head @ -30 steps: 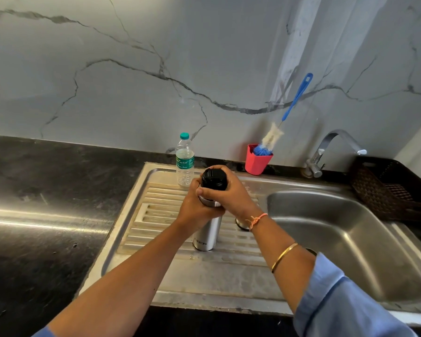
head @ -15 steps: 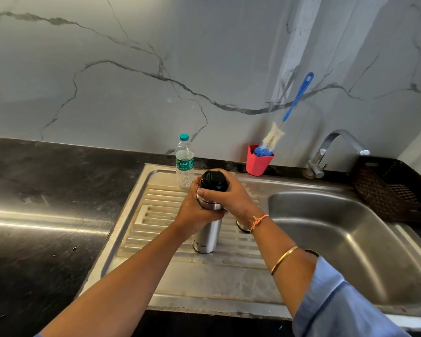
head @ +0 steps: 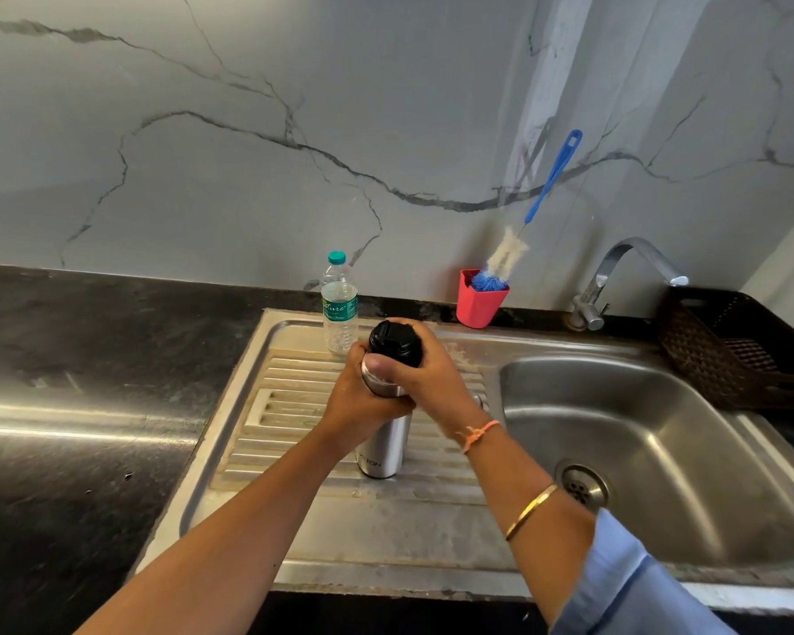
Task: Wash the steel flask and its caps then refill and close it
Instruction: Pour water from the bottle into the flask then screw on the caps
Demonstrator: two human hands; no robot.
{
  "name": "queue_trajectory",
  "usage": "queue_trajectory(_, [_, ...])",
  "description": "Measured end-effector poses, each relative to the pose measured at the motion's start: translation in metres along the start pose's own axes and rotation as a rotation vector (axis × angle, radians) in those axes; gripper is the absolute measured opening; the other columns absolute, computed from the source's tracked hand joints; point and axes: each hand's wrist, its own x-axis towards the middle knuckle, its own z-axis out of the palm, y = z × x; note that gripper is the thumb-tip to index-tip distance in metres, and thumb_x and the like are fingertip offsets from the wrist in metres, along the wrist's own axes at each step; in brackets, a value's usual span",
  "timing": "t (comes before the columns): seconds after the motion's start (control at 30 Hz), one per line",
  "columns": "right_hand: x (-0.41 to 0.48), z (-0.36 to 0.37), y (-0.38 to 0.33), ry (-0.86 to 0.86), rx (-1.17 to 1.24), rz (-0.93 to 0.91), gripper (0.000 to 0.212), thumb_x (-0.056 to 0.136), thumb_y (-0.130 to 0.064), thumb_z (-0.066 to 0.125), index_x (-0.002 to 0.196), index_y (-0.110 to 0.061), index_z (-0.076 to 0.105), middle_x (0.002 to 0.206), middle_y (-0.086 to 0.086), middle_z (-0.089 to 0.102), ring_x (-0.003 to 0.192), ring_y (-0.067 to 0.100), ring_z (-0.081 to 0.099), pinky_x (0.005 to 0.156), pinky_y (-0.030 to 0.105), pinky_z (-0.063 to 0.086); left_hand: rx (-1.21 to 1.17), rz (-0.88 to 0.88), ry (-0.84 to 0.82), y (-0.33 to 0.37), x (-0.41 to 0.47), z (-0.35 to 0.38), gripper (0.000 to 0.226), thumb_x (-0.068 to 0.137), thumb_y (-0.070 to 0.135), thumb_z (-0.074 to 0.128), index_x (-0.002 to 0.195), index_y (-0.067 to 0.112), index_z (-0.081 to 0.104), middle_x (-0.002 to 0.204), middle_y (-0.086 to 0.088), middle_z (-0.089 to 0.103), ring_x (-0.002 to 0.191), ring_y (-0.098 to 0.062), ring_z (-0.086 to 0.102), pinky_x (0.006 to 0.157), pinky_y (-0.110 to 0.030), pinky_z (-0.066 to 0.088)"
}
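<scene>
Hard to make out much of the steel flask (head: 384, 444): only the lower body and a strip of the neck visible, the middle hidden under both hands. Impossible to tell whether the black cap (head: 393, 341) sits fully screwed down. Behind the right wrist, just a sliver of some small steel thing (head: 478, 399) on the drainboard (head: 289, 405), too hidden to name. At lower right, a blue sleeve (head: 638, 584) cut off by the frame edge. Stands upright on the ribbed drainboard, left of the sink basin (head: 661, 451), near the middle of the scene. Gripped round the body by the left hand (head: 363, 403), fingers curled tight from the left. Topped by the right hand (head: 432, 382), fingers curled round the far side of the cap, thumb laid across the neck on the near side. On the flask's lower body, only the letters "TON" readable, the start lost round the curve. On the green label of the plastic water bottle (head: 339, 309) just beyond, a white script word, not clearly legible.
</scene>
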Motion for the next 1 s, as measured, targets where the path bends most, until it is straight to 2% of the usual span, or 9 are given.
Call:
queue_trajectory(0.07, [0.002, -0.020, 0.006, -0.074, 0.077, 0.078, 0.054, 0.086, -0.050, 0.048, 0.132, -0.020, 0.046, 0.115, -0.010, 0.058, 0.108, 0.003, 0.055, 0.095, 0.022, 0.045, 0.076, -0.008, 0.015, 0.001, -0.001, 0.000, 0.075, 0.056, 0.000, 0.085, 0.114, 0.022, 0.044, 0.098, 0.002, 0.066, 0.086, -0.004, 0.067, 0.074, -0.021, 0.053])
queue_trajectory(0.13, [0.011, -0.039, 0.023, 0.042, 0.000, 0.130, 0.060, 0.082, -0.067, 0.034, 0.123, -0.027, 0.052, 0.116, -0.008, 0.060, 0.117, 0.011, 0.052, 0.101, 0.033, 0.038, 0.124, -0.018, 0.026, 0.001, -0.001, 0.000, 0.073, 0.060, 0.000, 0.086, 0.111, 0.029, 0.043, 0.097, 0.006, 0.064, 0.082, 0.003, 0.064, 0.072, -0.015, 0.050])
queue_trajectory(0.23, [0.029, -0.064, 0.064, 0.185, -0.492, 0.186, 0.042, 0.088, -0.050, 0.059, 0.120, -0.023, 0.058, 0.128, 0.004, 0.055, 0.123, 0.024, 0.050, 0.101, 0.040, 0.042, 0.135, -0.028, 0.015, 0.001, -0.001, 0.001, 0.076, 0.062, -0.001, 0.085, 0.119, 0.023, 0.042, 0.100, 0.008, 0.063, 0.084, 0.006, 0.063, 0.071, -0.014, 0.049])
queue_trajectory(0.33, [0.039, -0.081, 0.105, 0.000, -0.969, 0.385, 0.065, 0.084, -0.038, 0.063, 0.143, -0.028, 0.038, 0.155, 0.011, 0.020, 0.141, 0.034, 0.021, 0.114, 0.047, 0.025, 0.133, -0.039, 0.013, 0.001, -0.001, 0.000, 0.077, 0.063, -0.004, 0.083, 0.123, 0.017, 0.041, 0.099, 0.007, 0.063, 0.082, 0.007, 0.063, 0.069, -0.011, 0.050])
queue_trajectory(0.4, [0.036, -0.083, 0.120, -0.069, -1.045, 0.490, 0.067, 0.084, -0.036, 0.061, 0.145, -0.034, 0.032, 0.158, 0.012, 0.006, 0.142, 0.039, 0.015, 0.115, 0.048, 0.023, 0.139, -0.032, 0.015, 0.002, -0.001, 0.000, 0.076, 0.063, -0.006, 0.083, 0.123, 0.015, 0.041, 0.098, 0.007, 0.063, 0.081, 0.008, 0.063, 0.068, -0.011, 0.050])
queue_trajectory(0.57, [0.024, -0.086, 0.136, -0.012, -0.871, 0.414, 0.066, 0.079, -0.018, 0.070, 0.139, -0.029, 0.043, 0.139, 0.013, 0.036, 0.118, 0.032, 0.049, 0.097, 0.032, 0.043, 0.149, -0.017, 0.009, 0.003, -0.001, 0.000, 0.075, 0.064, -0.007, 0.082, 0.123, 0.013, 0.040, 0.098, 0.007, 0.061, 0.082, 0.009, 0.062, 0.068, -0.009, 0.049])
queue_trajectory(0.67, [0.018, -0.088, 0.120, 0.082, -0.713, 0.327, 0.060, 0.080, -0.017, 0.071, 0.135, -0.021, 0.045, 0.131, 0.012, 0.045, 0.113, 0.028, 0.052, 0.093, 0.031, 0.044, 0.157, -0.018, 0.009, 0.001, -0.001, 0.000, 0.075, 0.064, -0.004, 0.083, 0.123, 0.016, 0.040, 0.099, 0.008, 0.061, 0.083, 0.010, 0.061, 0.069, -0.009, 0.048])
queue_trajectory(0.77, [0.010, -0.083, 0.079, 0.194, -0.353, 0.237, 0.052, 0.081, -0.019, 0.073, 0.125, -0.019, 0.046, 0.119, 0.003, 0.054, 0.103, 0.019, 0.056, 0.078, 0.023, 0.045, 0.166, -0.012, 0.013, -0.001, 0.000, 0.000, 0.076, 0.064, -0.003, 0.083, 0.122, 0.019, 0.039, 0.099, 0.009, 0.061, 0.083, 0.011, 0.061, 0.068, -0.007, 0.048])
queue_trajectory(1.0, [0.001, -0.059, -0.022, 0.130, -0.128, -0.036, 0.049, 0.083, -0.012, 0.070, 0.127, -0.021, 0.050, 0.114, -0.001, 0.057, 0.098, 0.019, 0.061, 0.079, 0.028, 0.057, 0.120, -0.015, 0.010, -0.008, 0.002, -0.002, 0.074, 0.063, -0.007, 0.082, 0.118, 0.019, 0.040, 0.099, 0.001, 0.063, 0.080, 0.004, 0.064, 0.068, -0.014, 0.050])
